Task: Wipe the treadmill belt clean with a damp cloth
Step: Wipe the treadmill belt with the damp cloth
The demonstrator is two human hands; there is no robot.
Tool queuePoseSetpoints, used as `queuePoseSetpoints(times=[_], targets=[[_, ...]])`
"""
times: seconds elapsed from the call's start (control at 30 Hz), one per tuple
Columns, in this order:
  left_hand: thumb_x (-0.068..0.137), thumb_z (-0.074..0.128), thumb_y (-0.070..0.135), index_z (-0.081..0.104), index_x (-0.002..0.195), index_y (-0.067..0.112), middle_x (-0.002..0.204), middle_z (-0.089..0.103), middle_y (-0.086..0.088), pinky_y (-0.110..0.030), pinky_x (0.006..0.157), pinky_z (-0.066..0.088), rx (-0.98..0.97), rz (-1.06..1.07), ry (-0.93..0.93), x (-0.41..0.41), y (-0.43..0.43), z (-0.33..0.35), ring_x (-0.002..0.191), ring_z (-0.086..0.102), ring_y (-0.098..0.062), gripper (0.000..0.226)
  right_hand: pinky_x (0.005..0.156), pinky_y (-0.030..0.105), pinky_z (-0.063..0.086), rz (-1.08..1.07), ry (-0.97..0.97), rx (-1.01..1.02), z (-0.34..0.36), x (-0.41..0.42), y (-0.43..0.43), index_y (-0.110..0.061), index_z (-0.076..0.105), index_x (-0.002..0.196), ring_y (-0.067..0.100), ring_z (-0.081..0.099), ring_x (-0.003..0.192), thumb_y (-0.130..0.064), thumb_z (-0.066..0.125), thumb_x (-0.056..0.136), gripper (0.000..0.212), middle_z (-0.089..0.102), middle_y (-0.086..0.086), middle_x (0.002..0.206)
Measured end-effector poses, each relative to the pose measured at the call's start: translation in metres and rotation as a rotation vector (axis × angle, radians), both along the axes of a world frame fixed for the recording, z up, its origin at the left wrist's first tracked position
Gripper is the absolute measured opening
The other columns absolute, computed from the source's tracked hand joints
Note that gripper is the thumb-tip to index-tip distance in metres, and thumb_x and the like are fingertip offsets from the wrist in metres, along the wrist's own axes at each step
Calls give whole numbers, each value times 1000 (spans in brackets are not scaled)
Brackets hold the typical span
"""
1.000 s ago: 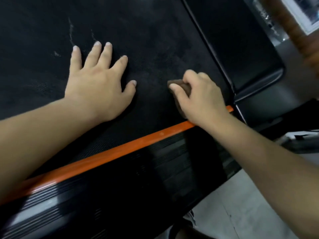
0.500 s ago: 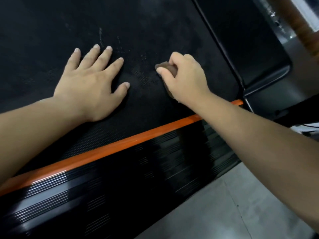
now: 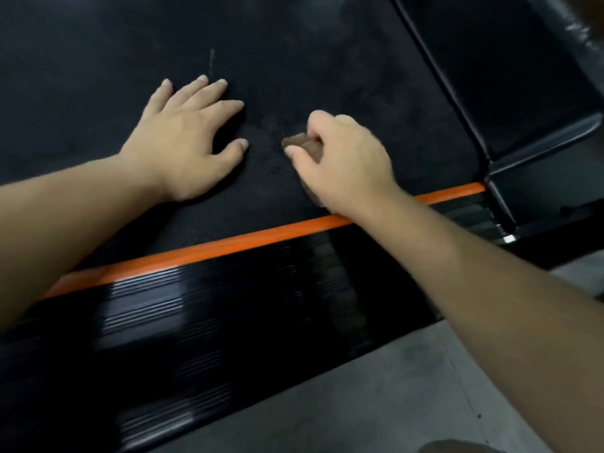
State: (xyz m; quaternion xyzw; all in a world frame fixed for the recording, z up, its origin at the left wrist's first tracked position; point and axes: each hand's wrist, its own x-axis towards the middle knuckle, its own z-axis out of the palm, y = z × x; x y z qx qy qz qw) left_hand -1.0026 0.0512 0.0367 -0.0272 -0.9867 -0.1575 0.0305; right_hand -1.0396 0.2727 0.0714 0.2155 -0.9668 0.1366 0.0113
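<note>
Dusty black belt (image 3: 327, 60) fills most of the shot, with a glossy black cover (image 3: 506, 76) off to the right and grey floor (image 3: 376, 403) at the bottom. An orange strip (image 3: 228, 246) runs along the belt's near edge, and a ribbed black rail (image 3: 228, 322) sits just below it. The left hand (image 3: 183, 142) is flat on the belt, fingers spread wide, holding nothing. The right hand (image 3: 346, 165) is just beside it, fingers curled round a small brown cloth (image 3: 302, 146) that's pressed down on the belt. Most of the cloth is hidden under the hand. There's a pale scuff (image 3: 211, 60) just past the left fingertips.
</note>
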Motion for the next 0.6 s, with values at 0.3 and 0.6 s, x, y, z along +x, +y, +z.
queuePoseSetpoints(times=[0.3,0.6], targets=[[88,31,63,37,155,28,168,19,-4,-53,125,2,15,115,-111,46,-18,9,156,9,-23,76,81,45,44,-382,101,275,16,-36,91,-15,54,117,46,58,109,-45,51,96,37,60,23,119],[85,22,88,14,156,47,170,5,6,-69,117,1,-133,505,-290,127,-82,10,156,-1,-25,83,70,35,37,105,-16,26,9,18,-23,-26,55,105,32,59,100,-51,55,95,27,59,6,108]])
